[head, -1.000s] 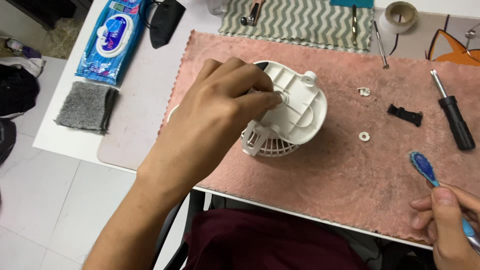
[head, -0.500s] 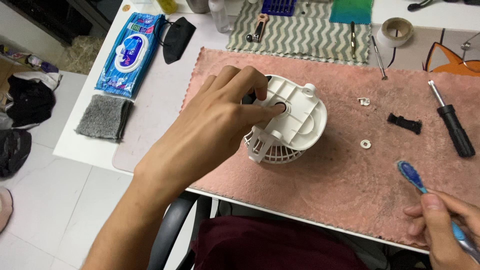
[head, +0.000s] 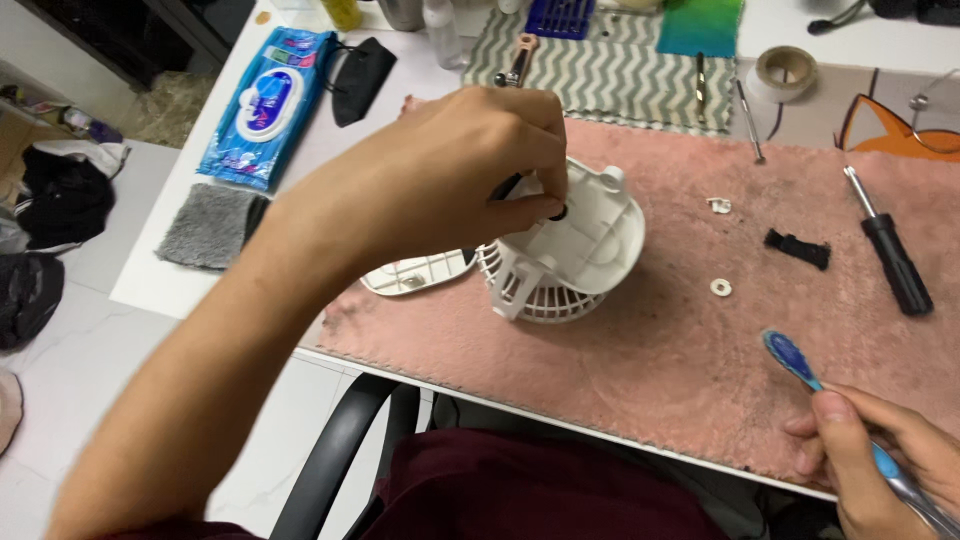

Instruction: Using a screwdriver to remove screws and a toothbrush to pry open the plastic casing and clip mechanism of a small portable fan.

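At the upper left of the frame a blue pack of wipes (head: 265, 105) lies on the white table (head: 190, 290), with a grey cloth (head: 210, 225) just below it and a black mask (head: 360, 65) beside it. The left hand (head: 440, 175) reaches in from the lower left and is closed on the back of a white fan housing (head: 570, 250) at the centre, fingertips pinched at a dark spot on its rear face. The housing rests grille-down and tilted on the pink mat (head: 680, 370), its flat back facing up and right. A loose white grille (head: 415, 272) lies just left of it, partly under the wrist. Farther right sit 2 small white washers (head: 720, 287), a black clip (head: 797, 248) and a black-handled screwdriver (head: 890, 250). At the lower right the right hand (head: 880, 460) grips a blue toothbrush (head: 795, 360), bristles pointing up-left toward the housing, well apart from it; the left hand is the nearer.
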